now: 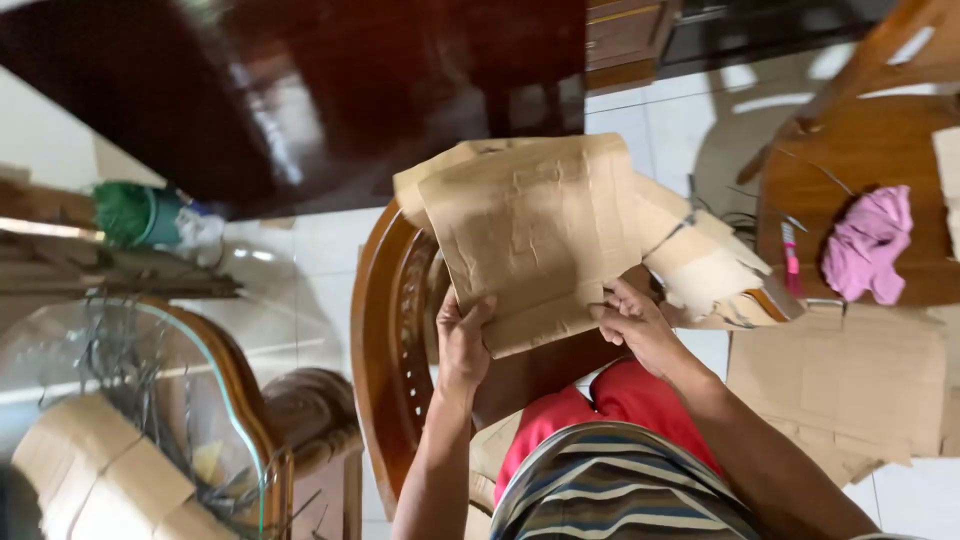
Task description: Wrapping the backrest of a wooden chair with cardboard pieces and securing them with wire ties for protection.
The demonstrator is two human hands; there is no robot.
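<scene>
1. Head view: left hand (462, 340) is gripping the lower left edge of a creased brown cardboard sheet (535, 235), fingers curled over its rim.
2. Right hand (632, 325) is closing on the same sheet's lower right corner, thumb lying on the face.
3. Cardboard sheet is being held near frame centre, tilted, its top edge pointing toward 12 o'clock; more torn cardboard pieces (700, 260) are fanning out behind it toward 3 o'clock.
4. Curved wooden chair frame (375, 340) is arcing just beside the left hand at 9 o'clock, narrowing the room on that side.
5. Flat cardboard (850, 385) is lying on the pale tiled floor (300, 250) at 4 o'clock, well apart from the hands.
6. Pink cloth (868, 245) is resting on a wooden seat (850, 165) at 3 o'clock.
7. Glass-topped table (130, 400) with wires is standing at 8 o'clock; bare tile is showing between it and the chair frame.
8. Dark polished cabinet (300, 90) is filling 11 to 12 o'clock.
</scene>
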